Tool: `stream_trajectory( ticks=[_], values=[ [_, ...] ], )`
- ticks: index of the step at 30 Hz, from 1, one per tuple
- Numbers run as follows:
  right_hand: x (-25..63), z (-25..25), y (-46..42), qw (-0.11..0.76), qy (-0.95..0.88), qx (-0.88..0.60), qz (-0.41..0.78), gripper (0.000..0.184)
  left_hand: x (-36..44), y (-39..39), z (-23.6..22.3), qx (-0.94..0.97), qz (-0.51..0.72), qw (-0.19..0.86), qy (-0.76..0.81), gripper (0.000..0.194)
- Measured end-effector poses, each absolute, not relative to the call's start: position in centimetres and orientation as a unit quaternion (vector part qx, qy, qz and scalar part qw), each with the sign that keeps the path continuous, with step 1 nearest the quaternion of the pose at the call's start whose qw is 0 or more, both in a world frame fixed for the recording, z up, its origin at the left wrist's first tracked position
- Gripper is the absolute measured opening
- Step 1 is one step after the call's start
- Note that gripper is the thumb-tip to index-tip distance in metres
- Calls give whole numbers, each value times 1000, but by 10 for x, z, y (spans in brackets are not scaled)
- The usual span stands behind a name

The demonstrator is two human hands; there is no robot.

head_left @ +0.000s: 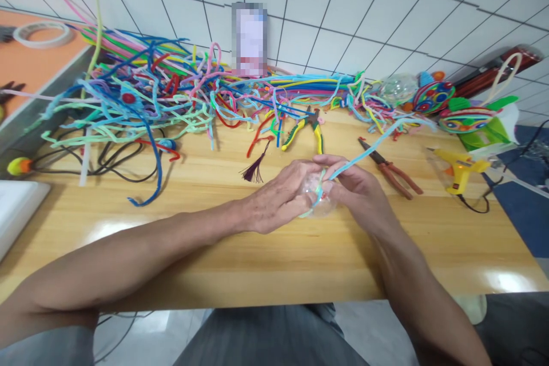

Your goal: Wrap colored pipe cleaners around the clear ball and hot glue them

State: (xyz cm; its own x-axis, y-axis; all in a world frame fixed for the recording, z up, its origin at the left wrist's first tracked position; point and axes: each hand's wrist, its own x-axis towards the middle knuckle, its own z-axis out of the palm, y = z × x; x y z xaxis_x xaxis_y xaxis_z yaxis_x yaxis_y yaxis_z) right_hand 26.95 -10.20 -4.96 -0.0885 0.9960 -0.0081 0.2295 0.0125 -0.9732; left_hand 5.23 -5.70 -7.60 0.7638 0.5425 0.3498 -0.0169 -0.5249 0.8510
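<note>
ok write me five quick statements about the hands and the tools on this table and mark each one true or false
1. The left hand and right hand are both at a clear ball. True.
2. The yellow glue gun is in the right hand. False: it lies on the table, to the right of that hand.
3. A light blue fuzzy strip sticks out up and to the right from the right hand. True.
4. The dark purple tassel lies to the right of the red-handled pliers. False: it lies to their left.
5. The yellow-and-green-handled pliers lie on the table with neither hand on them. True.
</note>
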Motion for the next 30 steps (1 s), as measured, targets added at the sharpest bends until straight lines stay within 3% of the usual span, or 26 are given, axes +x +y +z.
stream_trajectory(
  ticks=[8,12,20,30],
  values=[
    [270,-54,-101,421,-590,-526,445,17,56,-56,-79,798,321,481,170,38],
    [269,-55,-101,432,-593,-513,446,13,58,-52,-85,794,340,477,166,42],
    [266,-58,-109,439,-597,-522,422,35,54,-47,-88,801,331,468,174,52],
    [263,-71,-108,458,-616,-499,401,34,53,-48,-91,791,309,484,211,49]
  ],
)
